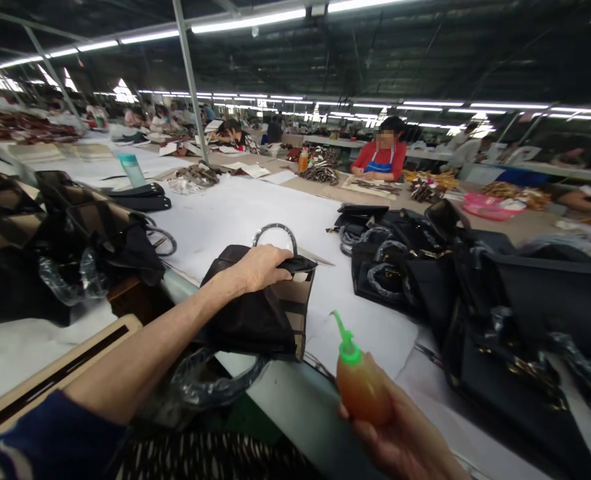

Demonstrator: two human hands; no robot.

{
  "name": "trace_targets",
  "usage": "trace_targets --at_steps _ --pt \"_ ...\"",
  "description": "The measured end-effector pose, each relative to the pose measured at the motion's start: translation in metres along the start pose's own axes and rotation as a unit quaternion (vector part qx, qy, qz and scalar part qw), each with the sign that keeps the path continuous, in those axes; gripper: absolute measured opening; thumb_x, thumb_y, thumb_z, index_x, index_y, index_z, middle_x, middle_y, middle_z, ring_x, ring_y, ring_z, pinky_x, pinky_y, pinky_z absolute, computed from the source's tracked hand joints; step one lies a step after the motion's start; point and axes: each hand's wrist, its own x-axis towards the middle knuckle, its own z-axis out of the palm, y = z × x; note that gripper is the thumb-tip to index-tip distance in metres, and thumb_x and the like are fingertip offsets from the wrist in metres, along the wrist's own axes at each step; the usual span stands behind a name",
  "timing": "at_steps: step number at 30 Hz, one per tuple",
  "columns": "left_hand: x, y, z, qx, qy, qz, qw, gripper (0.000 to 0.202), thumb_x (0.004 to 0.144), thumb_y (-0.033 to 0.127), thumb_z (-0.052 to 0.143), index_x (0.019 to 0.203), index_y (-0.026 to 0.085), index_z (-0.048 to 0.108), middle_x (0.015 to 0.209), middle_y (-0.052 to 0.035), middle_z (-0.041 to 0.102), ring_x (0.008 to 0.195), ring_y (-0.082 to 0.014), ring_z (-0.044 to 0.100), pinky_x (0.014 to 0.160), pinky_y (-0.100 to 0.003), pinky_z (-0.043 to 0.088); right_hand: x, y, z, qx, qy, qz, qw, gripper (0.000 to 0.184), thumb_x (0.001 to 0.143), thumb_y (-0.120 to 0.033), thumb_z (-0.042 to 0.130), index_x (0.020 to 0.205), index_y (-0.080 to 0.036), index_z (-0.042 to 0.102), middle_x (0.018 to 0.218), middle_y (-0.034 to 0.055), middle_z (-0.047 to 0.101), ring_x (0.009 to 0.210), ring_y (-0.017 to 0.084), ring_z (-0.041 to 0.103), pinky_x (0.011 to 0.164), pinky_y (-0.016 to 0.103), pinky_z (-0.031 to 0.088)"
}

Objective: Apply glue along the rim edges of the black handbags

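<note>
My left hand (266, 268) grips the upper edge of a black handbag (250, 320) with tan stripes on its side. The bag lies at the near edge of the white-covered table (320, 287). One plastic-wrapped ring handle (275, 227) stands up behind my left hand, and another wrapped handle (215, 387) hangs over the table edge. In my right hand (390, 427), at the lower right of the bag, is a squeeze bottle (362, 390) of amber liquid with a bent green nozzle, held upright and apart from the bag.
Black handbags (425, 267) with wrapped handles are heaped on the right. More black and tan bags (75, 233) lie on the left, near a turquoise cup (132, 170). Across the table sits a person in a red top (400, 157) beside bundles of strips (320, 173).
</note>
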Motion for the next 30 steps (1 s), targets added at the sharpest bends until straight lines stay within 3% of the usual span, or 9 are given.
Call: trace_targets --at_steps 5,8,12,14,16,17,20,24,30 --pt "0.008 -0.005 0.0 -0.024 -0.004 0.003 1.0 0.027 0.076 0.03 0.059 0.1 0.019 0.064 0.078 -0.0039 0.066 0.072 -0.0192 0.061 0.058 -0.024 0.038 -0.027 -0.042 0.04 0.065 -0.052 -0.026 0.996 0.07 0.094 -0.055 0.019 0.077 -0.007 0.067 0.061 0.0113 0.06 0.032 0.004 0.043 0.026 0.01 0.024" --pt "0.008 -0.005 0.0 -0.03 -0.007 0.009 0.999 0.025 0.076 0.029 0.057 0.098 0.019 0.064 0.076 -0.0035 0.066 0.07 -0.0183 0.06 0.056 -0.023 0.037 -0.061 -0.088 0.073 0.018 -0.024 -0.138 0.99 0.059 0.093 -0.047 0.027 0.08 -0.006 0.068 0.062 0.0093 0.061 0.032 0.001 0.039 0.03 0.007 0.025" --pt "0.007 -0.006 -0.002 -0.05 -0.016 0.012 0.999 0.021 0.076 0.028 0.057 0.093 0.019 0.062 0.07 -0.0016 0.063 0.064 -0.0165 0.057 0.055 -0.022 0.035 -0.108 -0.164 0.108 -0.014 -0.018 -0.376 0.926 0.045 0.091 -0.025 0.024 0.081 -0.01 0.066 0.07 0.0004 0.063 0.034 -0.007 0.039 0.038 0.003 0.018" --pt "0.006 -0.007 -0.002 -0.057 -0.02 0.013 0.998 0.02 0.076 0.028 0.057 0.092 0.018 0.062 0.069 -0.0012 0.061 0.063 -0.0162 0.056 0.054 -0.022 0.035 -0.123 -0.196 0.113 -0.038 -0.032 -0.445 0.894 0.035 0.085 -0.021 0.032 0.081 -0.016 0.066 0.084 0.0004 0.069 0.037 -0.007 0.044 0.041 0.003 0.02" --pt "0.006 -0.008 -0.002 -0.063 -0.017 0.014 0.998 0.021 0.075 0.027 0.056 0.093 0.018 0.061 0.072 -0.0018 0.062 0.065 -0.0165 0.057 0.056 -0.022 0.036 -0.127 -0.212 0.109 -0.043 -0.046 -0.466 0.883 0.053 0.076 -0.018 0.013 0.084 -0.01 0.065 0.113 0.0032 0.063 0.038 -0.006 0.046 0.04 0.008 0.012" --pt "0.005 -0.008 -0.002 -0.065 -0.014 0.016 0.998 0.022 0.075 0.027 0.056 0.095 0.018 0.061 0.074 -0.0022 0.063 0.066 -0.0167 0.057 0.057 -0.022 0.036 -0.126 -0.213 0.103 -0.038 -0.052 -0.47 0.881 0.062 0.069 -0.015 0.002 0.085 -0.001 0.06 0.119 0.0057 0.056 0.039 -0.008 0.043 0.039 0.013 0.008" --pt "0.002 -0.01 -0.002 -0.07 -0.009 0.017 0.997 0.025 0.074 0.025 0.055 0.097 0.018 0.059 0.075 -0.0028 0.063 0.068 -0.0174 0.057 0.058 -0.023 0.037 -0.11 -0.192 0.077 -0.002 -0.033 -0.403 0.915 0.034 0.086 -0.027 0.035 0.085 -0.012 0.066 0.085 0.0024 0.068 0.039 -0.004 0.046 0.039 0.006 0.02" --pt "-0.001 -0.017 -0.005 -0.097 -0.021 0.01 0.995 0.024 0.073 0.024 0.054 0.096 0.018 0.058 0.078 -0.0027 0.063 0.071 -0.0178 0.057 0.059 -0.023 0.038 -0.076 -0.142 0.025 0.09 -0.01 -0.293 0.952 0.039 0.088 -0.046 0.046 0.086 -0.012 0.065 0.074 0.0083 0.061 0.036 0.0 0.04 0.031 0.008 0.026" --pt "0.003 -0.033 -0.018 -0.157 -0.061 -0.01 0.986 0.027 0.072 0.025 0.053 0.097 0.017 0.061 0.078 -0.0005 0.062 0.07 -0.0168 0.056 0.059 -0.022 0.037 -0.045 -0.092 -0.045 0.137 -0.048 -0.201 0.969 0.028 0.093 -0.028 0.042 0.098 -0.007 0.058 0.082 0.0166 0.059 0.042 0.008 0.042 0.032 0.018 0.035"
